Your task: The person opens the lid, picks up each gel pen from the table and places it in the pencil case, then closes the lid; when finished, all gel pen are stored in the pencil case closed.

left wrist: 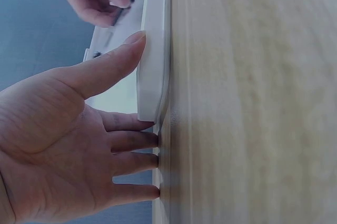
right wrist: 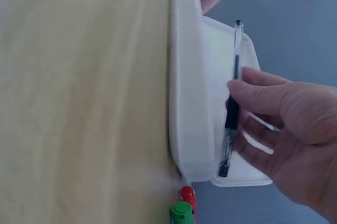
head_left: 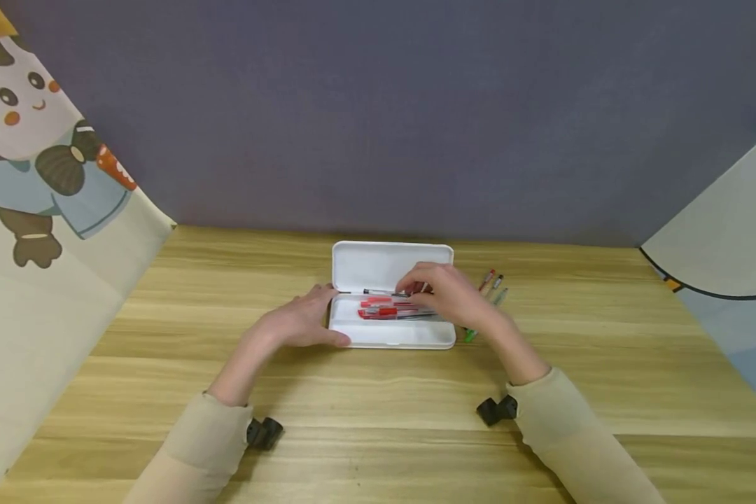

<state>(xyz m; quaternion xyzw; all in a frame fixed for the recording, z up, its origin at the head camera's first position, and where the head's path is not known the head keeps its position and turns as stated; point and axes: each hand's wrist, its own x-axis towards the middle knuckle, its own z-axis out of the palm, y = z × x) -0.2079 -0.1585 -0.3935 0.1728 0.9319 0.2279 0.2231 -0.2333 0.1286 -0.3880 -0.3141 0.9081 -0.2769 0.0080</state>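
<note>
White pencil case [head_left: 390,335] open mid-table, lid [head_left: 374,262] at 12. Clear-barrel gel pen w/ black grip [right wrist: 231,113] is over it, in R hand [head_left: 446,288]: thumb + fingers pinching approx mid-barrel. Key rel: pen's long axis runs approx 9–3, ~parallel to case length, cap end twd 3; R hand comes in from approx 4. Red gel pens [head_left: 387,312] lie inside case at 6 from held pen, similar axis. Pen/case contact: can't tell. L hand [head_left: 299,320] at case's 9 end, fingers extended, touching it, thumb at 8 corner, nothing pinched; farther from pen than R. Red-ended pen [head_left: 488,276] at 3 and green-ended pen [head_left: 470,335] at 4, outside case.
</note>
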